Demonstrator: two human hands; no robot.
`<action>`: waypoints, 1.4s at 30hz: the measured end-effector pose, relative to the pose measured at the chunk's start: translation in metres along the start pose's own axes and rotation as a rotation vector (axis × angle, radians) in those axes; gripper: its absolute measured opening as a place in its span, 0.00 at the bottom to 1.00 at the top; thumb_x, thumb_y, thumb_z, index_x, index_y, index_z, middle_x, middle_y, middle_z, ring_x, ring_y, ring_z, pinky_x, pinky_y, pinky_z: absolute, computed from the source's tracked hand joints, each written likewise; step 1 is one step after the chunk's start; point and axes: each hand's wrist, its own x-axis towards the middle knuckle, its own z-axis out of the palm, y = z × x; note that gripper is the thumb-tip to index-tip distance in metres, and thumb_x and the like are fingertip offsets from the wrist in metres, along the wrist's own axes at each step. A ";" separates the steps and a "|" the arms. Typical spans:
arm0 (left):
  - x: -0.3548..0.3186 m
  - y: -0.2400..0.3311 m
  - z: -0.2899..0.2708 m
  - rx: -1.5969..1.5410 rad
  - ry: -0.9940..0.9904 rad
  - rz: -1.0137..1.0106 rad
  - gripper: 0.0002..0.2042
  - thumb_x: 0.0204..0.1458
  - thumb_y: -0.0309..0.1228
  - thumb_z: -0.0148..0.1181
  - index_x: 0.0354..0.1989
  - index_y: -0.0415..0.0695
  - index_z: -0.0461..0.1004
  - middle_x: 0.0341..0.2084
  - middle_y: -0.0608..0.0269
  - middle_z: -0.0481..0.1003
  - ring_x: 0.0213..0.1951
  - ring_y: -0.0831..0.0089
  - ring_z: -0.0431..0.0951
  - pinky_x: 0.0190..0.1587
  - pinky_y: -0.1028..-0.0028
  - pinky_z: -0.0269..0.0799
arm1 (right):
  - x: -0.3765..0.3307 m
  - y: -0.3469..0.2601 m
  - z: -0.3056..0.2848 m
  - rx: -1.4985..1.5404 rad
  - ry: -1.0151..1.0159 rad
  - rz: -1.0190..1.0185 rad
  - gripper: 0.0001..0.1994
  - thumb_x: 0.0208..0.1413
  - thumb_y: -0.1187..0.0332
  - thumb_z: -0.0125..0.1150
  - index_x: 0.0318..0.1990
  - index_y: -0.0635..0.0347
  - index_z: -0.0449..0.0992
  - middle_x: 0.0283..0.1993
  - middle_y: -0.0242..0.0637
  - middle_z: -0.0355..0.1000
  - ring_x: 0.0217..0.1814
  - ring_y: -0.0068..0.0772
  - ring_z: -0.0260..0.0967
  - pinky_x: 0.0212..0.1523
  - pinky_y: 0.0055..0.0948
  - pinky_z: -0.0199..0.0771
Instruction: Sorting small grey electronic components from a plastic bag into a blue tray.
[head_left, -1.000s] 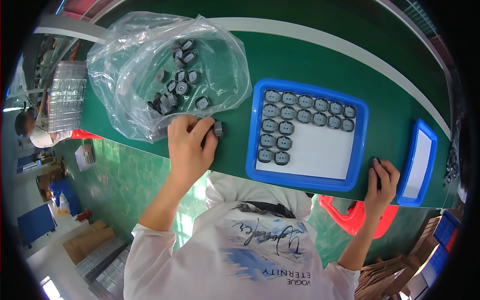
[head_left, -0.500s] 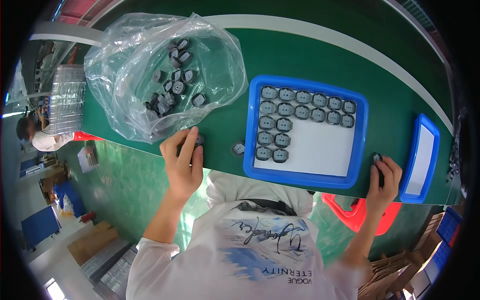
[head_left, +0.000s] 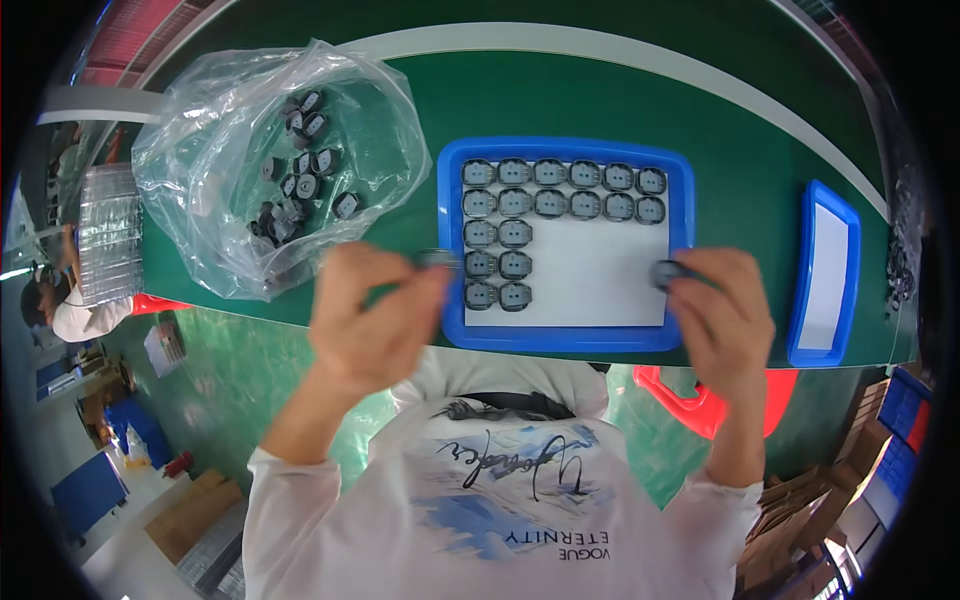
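At opposite side rims of the blue tray (head_left: 560, 340), the left hand (head_left: 368, 312) pinches a grey part (head_left: 437, 259) and the right hand (head_left: 730, 318) pinches a dark part (head_left: 664, 273).

So it's a loose white tee (head_left: 500, 505) with a brushy blue splash (head_left: 455, 515) up front, plus black script (head_left: 510, 462) and dark block lettering (head_left: 558, 538). Sleeves (head_left: 290, 500) are baggy, plain white. Black strip (head_left: 525, 402) at the waist, whitish pants (head_left: 490, 375).

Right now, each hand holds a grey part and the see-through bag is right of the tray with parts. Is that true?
No, the head view shows the bag left of the tray. The left hand holds one part, the right hand another part.
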 end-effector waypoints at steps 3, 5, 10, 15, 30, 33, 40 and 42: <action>0.033 0.016 0.053 -0.135 -0.029 0.122 0.10 0.36 0.19 0.69 0.31 0.36 0.81 0.31 0.60 0.72 0.34 0.61 0.72 0.35 0.64 0.66 | 0.020 -0.004 0.026 -0.018 -0.089 -0.071 0.10 0.42 0.79 0.69 0.34 0.63 0.79 0.47 0.42 0.75 0.50 0.51 0.71 0.48 0.41 0.74; 0.039 0.013 0.071 -0.100 -0.100 0.122 0.10 0.37 0.19 0.70 0.31 0.37 0.81 0.31 0.61 0.71 0.34 0.62 0.71 0.35 0.65 0.64 | 0.024 -0.001 0.037 -0.048 -0.173 -0.078 0.07 0.42 0.77 0.66 0.32 0.62 0.80 0.43 0.39 0.73 0.49 0.47 0.68 0.47 0.40 0.73; 0.038 0.010 0.077 -0.056 -0.191 0.083 0.08 0.39 0.20 0.70 0.31 0.39 0.82 0.30 0.62 0.71 0.34 0.63 0.68 0.35 0.64 0.60 | 0.034 0.005 0.048 -0.059 -0.190 -0.113 0.06 0.42 0.73 0.64 0.31 0.60 0.80 0.38 0.36 0.69 0.46 0.42 0.67 0.46 0.37 0.71; 0.038 0.005 0.084 -0.071 -0.209 0.102 0.10 0.37 0.21 0.69 0.31 0.38 0.81 0.31 0.62 0.72 0.36 0.63 0.71 0.38 0.65 0.65 | 0.039 0.007 0.050 -0.078 -0.200 -0.136 0.08 0.40 0.73 0.64 0.31 0.59 0.80 0.37 0.35 0.68 0.45 0.42 0.67 0.46 0.37 0.71; 0.047 -0.017 0.032 -0.125 -0.124 -0.022 0.11 0.39 0.22 0.71 0.35 0.41 0.83 0.32 0.59 0.75 0.36 0.59 0.75 0.40 0.64 0.71 | 0.047 0.001 0.045 -0.029 -0.147 -0.079 0.13 0.41 0.77 0.71 0.38 0.61 0.81 0.39 0.38 0.71 0.44 0.43 0.69 0.44 0.39 0.71; 0.016 -0.034 -0.014 -0.046 -0.108 -0.142 0.12 0.40 0.21 0.73 0.35 0.40 0.83 0.31 0.59 0.76 0.34 0.60 0.76 0.37 0.65 0.73 | 0.051 -0.004 0.043 -0.001 -0.081 -0.070 0.15 0.41 0.78 0.73 0.40 0.61 0.81 0.39 0.38 0.72 0.43 0.43 0.69 0.43 0.39 0.71; -0.043 -0.036 -0.061 0.012 -0.098 -0.378 0.09 0.42 0.16 0.68 0.32 0.38 0.80 0.30 0.57 0.76 0.34 0.60 0.76 0.37 0.67 0.72 | 0.099 -0.055 0.080 0.103 -0.184 -0.410 0.14 0.38 0.72 0.70 0.37 0.61 0.80 0.36 0.37 0.72 0.44 0.45 0.68 0.43 0.40 0.69; -0.028 -0.047 -0.062 0.124 -0.032 -0.433 0.09 0.43 0.15 0.68 0.34 0.37 0.80 0.31 0.56 0.77 0.36 0.58 0.77 0.39 0.66 0.73 | 0.100 -0.084 0.100 0.017 -0.295 -0.418 0.13 0.38 0.70 0.68 0.36 0.61 0.79 0.35 0.38 0.72 0.44 0.44 0.68 0.44 0.38 0.68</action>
